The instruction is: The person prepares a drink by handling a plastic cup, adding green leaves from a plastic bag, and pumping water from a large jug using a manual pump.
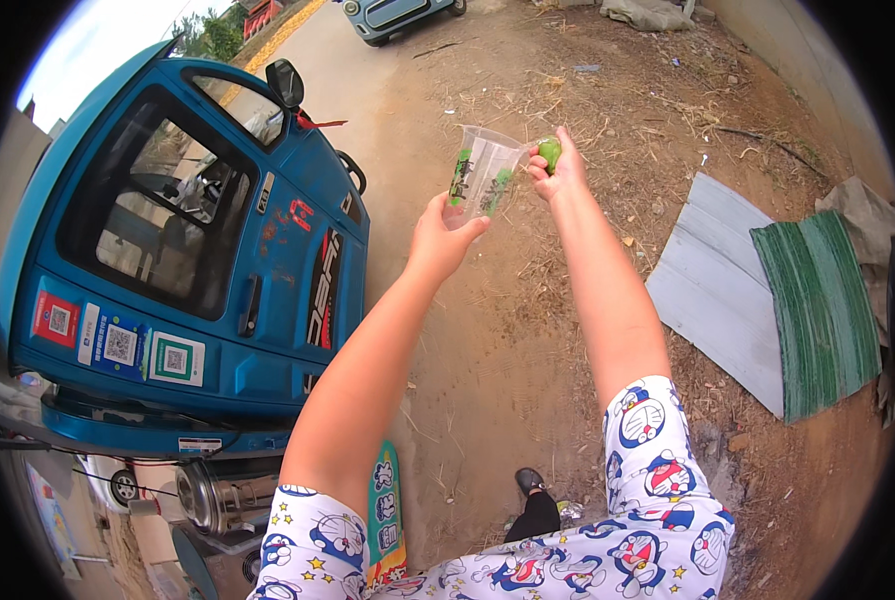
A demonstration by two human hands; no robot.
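My left hand (pixel 451 236) grips the lower part of a clear plastic cup (pixel 485 169) that bears green and dark print. The cup is tilted a little, its mouth pointing away from me, and no drink shows in it. Beside the cup's rim, on the right, my right hand (pixel 563 169) is closed around a small green object (pixel 549 154), perhaps a fruit; its exact kind cannot be told. Some fingers of that hand are close to the rim, and whether they touch it is unclear.
A blue vehicle cab (pixel 282 195) with a side mirror (pixel 285 82) stands at the left, above a steel pot (pixel 218 495). Grey sheeting (pixel 725 292) and a green corrugated sheet (pixel 819 315) lie on the dirt at the right. Farther off is a light-blue car (pixel 398 16).
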